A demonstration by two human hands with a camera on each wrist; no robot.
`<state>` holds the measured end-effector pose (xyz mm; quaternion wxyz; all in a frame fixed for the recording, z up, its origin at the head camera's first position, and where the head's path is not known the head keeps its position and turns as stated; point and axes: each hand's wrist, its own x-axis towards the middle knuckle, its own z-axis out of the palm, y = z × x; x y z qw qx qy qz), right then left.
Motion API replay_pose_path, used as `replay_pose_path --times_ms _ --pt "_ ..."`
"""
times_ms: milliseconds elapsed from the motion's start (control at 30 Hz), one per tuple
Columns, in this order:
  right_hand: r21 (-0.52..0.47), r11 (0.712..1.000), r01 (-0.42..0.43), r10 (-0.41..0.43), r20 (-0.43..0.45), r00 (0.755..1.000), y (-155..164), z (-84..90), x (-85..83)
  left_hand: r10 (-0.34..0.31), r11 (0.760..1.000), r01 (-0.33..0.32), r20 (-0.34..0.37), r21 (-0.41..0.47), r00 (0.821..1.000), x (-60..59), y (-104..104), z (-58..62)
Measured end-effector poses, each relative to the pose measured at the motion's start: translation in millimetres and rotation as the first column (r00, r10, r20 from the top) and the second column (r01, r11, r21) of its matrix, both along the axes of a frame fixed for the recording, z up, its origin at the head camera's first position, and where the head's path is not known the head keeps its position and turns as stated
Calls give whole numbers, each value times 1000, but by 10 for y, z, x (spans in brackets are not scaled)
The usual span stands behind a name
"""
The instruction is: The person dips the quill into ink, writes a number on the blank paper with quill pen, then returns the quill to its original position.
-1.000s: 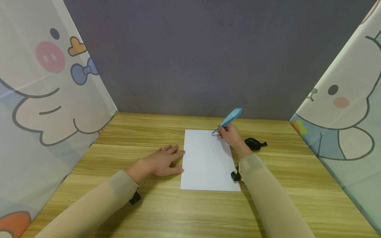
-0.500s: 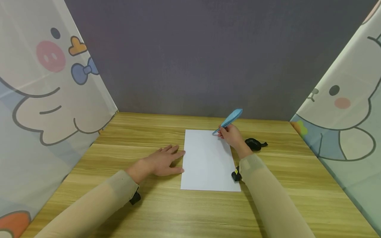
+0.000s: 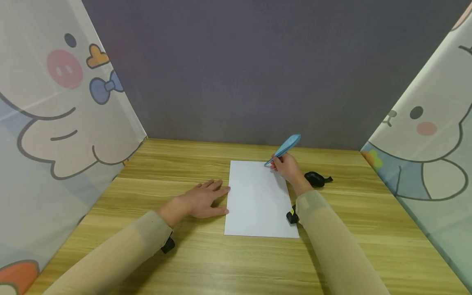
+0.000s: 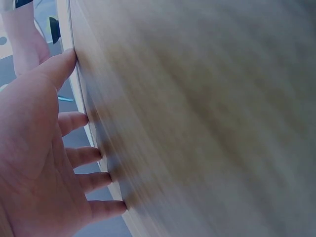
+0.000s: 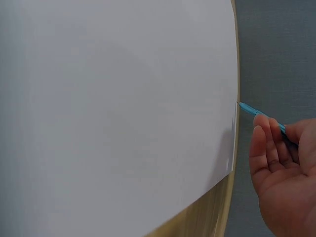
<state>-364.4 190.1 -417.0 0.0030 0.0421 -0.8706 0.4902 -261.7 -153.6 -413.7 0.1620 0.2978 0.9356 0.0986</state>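
Observation:
A blank white sheet of paper (image 3: pixel 258 200) lies on the wooden table in the head view. My right hand (image 3: pixel 288 168) pinches a blue feather pen (image 3: pixel 287 145) over the sheet's far end, its feather leaning up and to the right. In the right wrist view the tip of the feather pen (image 5: pixel 247 107) meets the paper's (image 5: pixel 128 108) far edge. My left hand (image 3: pixel 203 199) rests on the table with fingers spread, thumb and index fingertips right at the sheet's left edge. The left wrist view shows the left hand's (image 4: pixel 39 153) straight fingers touching the surface.
A small black rounded object with a short tail (image 3: pixel 315 179) lies on the wooden table (image 3: pixel 199 262) right of the right hand. A grey panel (image 3: pixel 243 73) rises behind the table. Cartoon-printed cloths (image 3: pixel 55 143) hang at both sides. Small black wrist devices (image 3: pixel 293 215) hang under the sleeves.
The pen tip has shifted very slightly right along the sheet's far end with the right hand. The head view has drifted a little. The left hand stays in place.

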Motion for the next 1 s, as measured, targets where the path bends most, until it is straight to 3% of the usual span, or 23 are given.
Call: replay_pose_path --times_ms 1000 --pt "-11 1000 1 0 9 1000 3 -2 2 -2 1000 2 1 -11 1000 -8 1 1"
